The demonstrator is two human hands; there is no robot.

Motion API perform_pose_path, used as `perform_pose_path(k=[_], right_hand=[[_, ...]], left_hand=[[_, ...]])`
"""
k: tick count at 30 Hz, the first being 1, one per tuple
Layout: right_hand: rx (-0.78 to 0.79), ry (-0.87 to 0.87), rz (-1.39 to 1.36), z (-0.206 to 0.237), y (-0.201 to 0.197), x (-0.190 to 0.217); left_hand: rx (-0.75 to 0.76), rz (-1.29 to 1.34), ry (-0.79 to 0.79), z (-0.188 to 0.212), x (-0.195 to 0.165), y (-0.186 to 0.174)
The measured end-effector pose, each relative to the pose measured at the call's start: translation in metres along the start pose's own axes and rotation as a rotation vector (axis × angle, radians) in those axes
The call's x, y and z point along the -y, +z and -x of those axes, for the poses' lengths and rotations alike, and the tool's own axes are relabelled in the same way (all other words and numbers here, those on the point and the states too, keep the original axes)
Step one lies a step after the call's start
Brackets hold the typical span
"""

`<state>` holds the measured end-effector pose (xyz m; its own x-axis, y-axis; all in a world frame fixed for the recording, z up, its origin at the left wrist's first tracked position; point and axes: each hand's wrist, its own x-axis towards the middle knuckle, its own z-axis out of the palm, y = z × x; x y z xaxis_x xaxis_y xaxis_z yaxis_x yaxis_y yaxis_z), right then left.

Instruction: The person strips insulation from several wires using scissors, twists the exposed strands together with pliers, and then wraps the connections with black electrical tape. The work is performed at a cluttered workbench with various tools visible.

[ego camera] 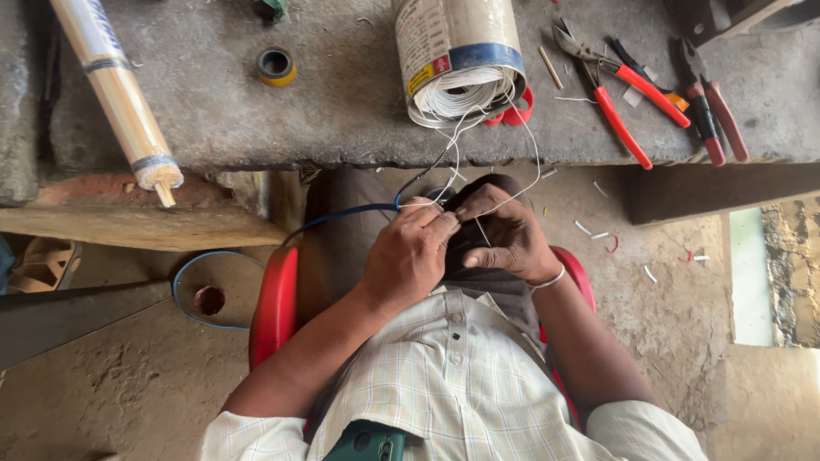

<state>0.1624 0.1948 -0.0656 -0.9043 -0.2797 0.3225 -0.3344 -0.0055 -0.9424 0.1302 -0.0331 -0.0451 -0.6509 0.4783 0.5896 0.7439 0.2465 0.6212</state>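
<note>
- Both hands meet over the lap, fingertips pinched on thin white wire (465,141) strands; left hand (408,260) is closed w/ thumb and forefinger nipping the wire end, right hand (504,235) is curled, its fingers clamped on the same strands just beside the left's.
- White wire runs up from the fingers to a cylindrical coil of white wire in a paper-and-blue wrapper (457,55), lying on its side at the bench edge, open end facing the person.
- Thin blue cable (342,213) comes in from the left, passes under the left hand's fingers & loops down to the dirt floor near a small round reddish ring (209,299).
- Rough grey concrete bench (342,102) carries the rest: red-handled pliers (611,81), dark-red-handled cutters (713,107) to the right, well apart from the hands.
- Small yellow-and-black tape roll (276,66) sits left of the coil; long cream paper-wrapped roll (120,90) lies tilted at far left.
- Person sits on a red plastic chair (273,307), checked shirt, silver bangle (551,279) on right wrist.
- Short wire offcuts (598,235), white & red, scattered on floor to the right.
</note>
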Motion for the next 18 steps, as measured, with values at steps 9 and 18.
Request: perform_pose_path(k=[9,18], right_hand=[[0.005,0.055,-0.036,0.002,-0.01,0.001],[-0.274,-0.011,0.067,-0.002,0.015,-0.006]], left_hand=[[0.035,-0.043,-0.046,0.0,-0.002,0.003],[0.075,-0.053,-0.025,0.003,-0.002,0.012]])
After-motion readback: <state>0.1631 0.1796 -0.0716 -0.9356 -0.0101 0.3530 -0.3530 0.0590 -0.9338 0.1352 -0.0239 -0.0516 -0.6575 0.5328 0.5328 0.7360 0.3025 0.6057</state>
